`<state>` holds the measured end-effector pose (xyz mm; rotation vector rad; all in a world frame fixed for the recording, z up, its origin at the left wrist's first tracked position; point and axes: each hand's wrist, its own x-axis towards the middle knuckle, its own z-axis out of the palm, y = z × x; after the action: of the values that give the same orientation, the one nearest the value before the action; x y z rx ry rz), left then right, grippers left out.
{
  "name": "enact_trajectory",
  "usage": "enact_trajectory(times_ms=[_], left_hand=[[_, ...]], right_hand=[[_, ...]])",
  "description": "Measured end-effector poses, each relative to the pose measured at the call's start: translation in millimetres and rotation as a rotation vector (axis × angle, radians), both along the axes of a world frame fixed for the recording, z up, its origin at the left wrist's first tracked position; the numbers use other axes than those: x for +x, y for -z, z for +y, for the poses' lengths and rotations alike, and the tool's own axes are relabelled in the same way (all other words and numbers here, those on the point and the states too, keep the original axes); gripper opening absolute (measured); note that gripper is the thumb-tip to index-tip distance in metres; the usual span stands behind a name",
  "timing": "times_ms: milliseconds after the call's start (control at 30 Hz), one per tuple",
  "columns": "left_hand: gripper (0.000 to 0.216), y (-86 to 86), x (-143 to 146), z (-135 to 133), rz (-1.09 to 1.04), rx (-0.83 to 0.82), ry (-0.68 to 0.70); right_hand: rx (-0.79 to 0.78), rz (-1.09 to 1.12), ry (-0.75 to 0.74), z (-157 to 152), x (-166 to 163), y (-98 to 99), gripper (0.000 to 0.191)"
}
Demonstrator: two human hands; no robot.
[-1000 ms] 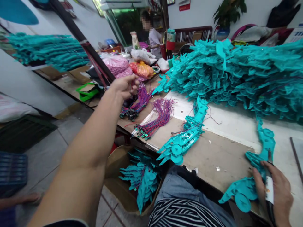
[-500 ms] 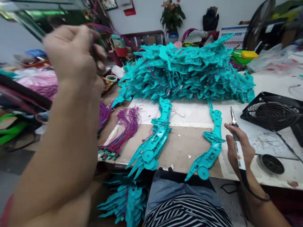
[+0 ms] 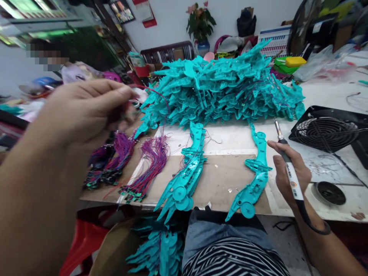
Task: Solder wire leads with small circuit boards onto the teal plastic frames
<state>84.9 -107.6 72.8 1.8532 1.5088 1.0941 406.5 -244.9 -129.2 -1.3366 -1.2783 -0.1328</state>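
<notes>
My left hand (image 3: 83,105) is raised at the left, fingertips pinched on a thin red wire (image 3: 161,96) that arcs over toward the bundle of red and purple wires (image 3: 156,157). What else lies inside those fingers is hidden. At the right, my right hand (image 3: 302,174) grips a soldering iron (image 3: 292,182) with a white and black handle, its metal tip pointing up and away. Just left of this hand lies one jagged turquoise plastic part (image 3: 259,184). Other turquoise parts (image 3: 195,168) lie stacked nearer the middle, with thin wires beside them.
A large heap of turquoise parts (image 3: 212,88) fills the back of the table. More wire bundles (image 3: 123,149) lie left. On the right are a black fan (image 3: 324,130) and a round dark tin (image 3: 330,193). A person (image 3: 77,71) is at the far left; a red stool (image 3: 86,237) stands below.
My left hand has come down from high up, and the red wire now arcs from it toward the bundle. My right hand still holds the soldering iron in nearly the same spot. The view has shifted slightly.
</notes>
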Motion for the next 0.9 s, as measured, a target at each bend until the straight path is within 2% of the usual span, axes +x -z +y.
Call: enact_trajectory(times_ms=[100,200,267,333,400,500,567,667,800,900], left_hand=[[0.021,4.6,37,-29,-0.075,-0.164,0.201],[0.025,22.4,73,-51,-0.143,-0.314,0.387],[0.029,37.9,93,-59,-0.177,-0.396,0.465],[0.034,55.6,107,-63,-0.208,-0.47,0.507],[0.038,76.0,115,-63,-0.263,-0.534,0.519],[0.04,111.9,119,-65,-0.305,-0.642,0.536],[0.04,137.2,122,-70,-0.282,-0.739,0.565],[0.045,174.0,133,-78,-0.292,-0.87,0.567],[0.055,214.8,157,-84,-0.392,-0.935,0.406],[0.06,233.0,168,-83,-0.452,-0.97,0.282]], right_hand=[[0.071,0.071,-0.104,3,-11,-25.3,0.027],[0.076,0.238,-0.39,3,-24,-46.8,0.038],[-0.022,0.395,-0.661,1,-30,-53.0,0.05],[-0.2,0.566,-0.885,-4,-29,-51.6,0.047],[-0.363,0.703,-0.954,-12,-19,-45.8,0.038],[-0.464,0.692,-0.769,-19,11,-38.2,0.034],[-0.477,0.528,-0.611,-13,34,-36.3,0.035],[-0.462,0.22,-0.514,18,57,-31.9,0.032],[-0.441,-0.123,-0.417,60,56,-10.1,0.028],[-0.39,-0.198,-0.32,58,42,15.0,0.03]])
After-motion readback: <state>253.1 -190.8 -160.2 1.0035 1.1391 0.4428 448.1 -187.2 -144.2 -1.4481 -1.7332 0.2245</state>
